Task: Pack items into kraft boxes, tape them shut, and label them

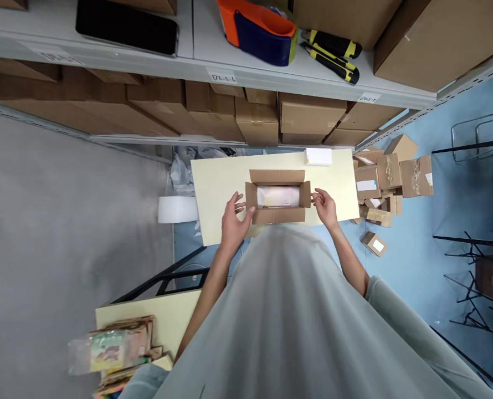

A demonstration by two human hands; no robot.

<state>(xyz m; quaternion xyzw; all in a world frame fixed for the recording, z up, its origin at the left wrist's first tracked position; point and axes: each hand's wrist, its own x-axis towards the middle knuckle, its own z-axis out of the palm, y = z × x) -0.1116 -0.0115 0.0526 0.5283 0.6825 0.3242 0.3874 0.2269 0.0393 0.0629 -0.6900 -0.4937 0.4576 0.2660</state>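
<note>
An open cardboard box sits on the cream tabletop in front of me, its flaps folded outward. Inside it lies a flat item in pale pink and white wrapping; its kind cannot be made out. At the box's left end is my left hand, fingers spread, with the thumb by the near left corner. My right hand is at the right end flap, its fingers bent and the fingertips beside the flap's edge. Whether the right fingers pinch the flap is too small to tell.
A small white box stands at the table's back edge. Above, a shelf carries a phone, a tape dispenser and utility knives. Cardboard boxes are piled at the right. A white roll is at the left.
</note>
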